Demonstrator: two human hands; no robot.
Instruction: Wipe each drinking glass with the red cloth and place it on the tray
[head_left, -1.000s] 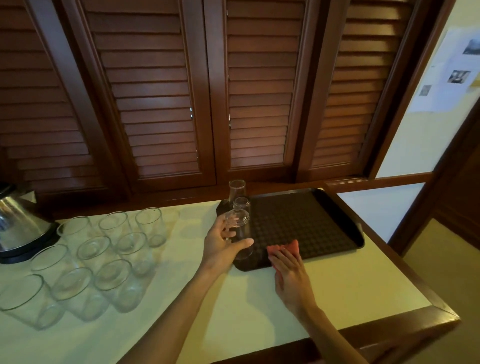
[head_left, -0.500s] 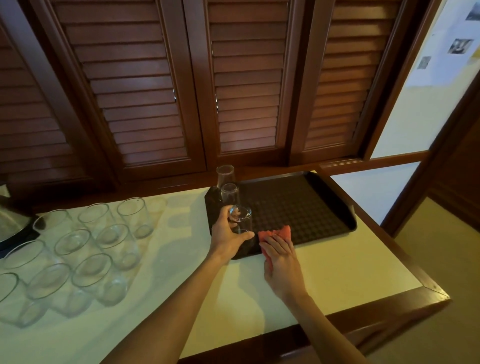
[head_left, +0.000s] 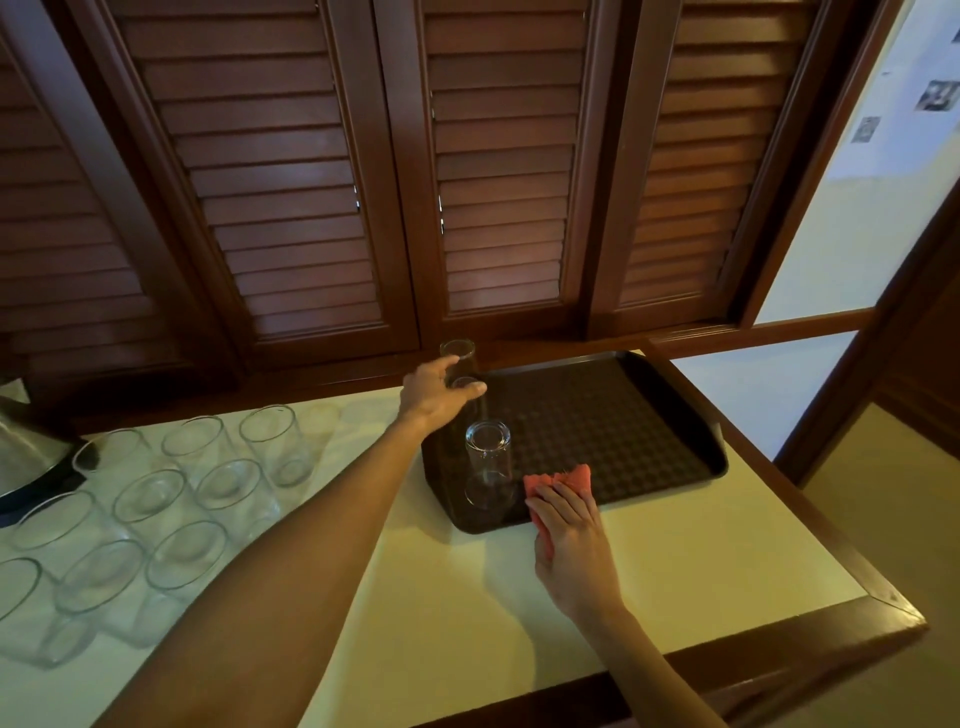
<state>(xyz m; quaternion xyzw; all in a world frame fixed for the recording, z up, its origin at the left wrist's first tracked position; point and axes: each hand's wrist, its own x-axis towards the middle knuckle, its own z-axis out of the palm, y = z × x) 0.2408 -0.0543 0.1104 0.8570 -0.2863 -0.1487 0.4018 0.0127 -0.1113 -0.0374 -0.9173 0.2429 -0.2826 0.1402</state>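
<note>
- The left hand (head_left: 434, 396) reaches over the far-left corner of the dark tray (head_left: 670, 415), its fingers relaxed and loosely spread, gripping nothing.
- Its fingertips hang at the rim of the middle glass (head_left: 467, 392) of three standing in a row along the tray's left edge; whether they touch that rim I cannot tell.
- Just beyond those fingers stands the far glass (head_left: 458, 353), clear and narrow, partly hidden by the hand.
- Nearer than the left fingers, and apart from them, stands the near glass (head_left: 487, 465): clear, straight-sided, thick-bottomed, catching a pale glint. It seems to be turned mouth down, though that is hard to tell through clear glass.
- The right hand (head_left: 569, 535) lies flat over the red cloth (head_left: 563, 478) with its fingers straight and close together, pressing the cloth against the tray's near edge.
- The cloth is a coral red, bunched, and shows past the fingertips on the tray's studded surface and along the thumb side; the rest is under the palm.
- The near glass is just left of the right fingertips, nearly touching the cloth.
- Well left of both hands, a cluster of unwiped glasses (head_left: 223, 483) stands mouth up on the pale counter (head_left: 675, 561), clear and wider-looking.
- Beyond that cluster, a metal kettle (head_left: 26, 457) sits at the picture's left edge.
- Brown louvred shutters (head_left: 498, 171) rise behind the fingers of the left hand.
</note>
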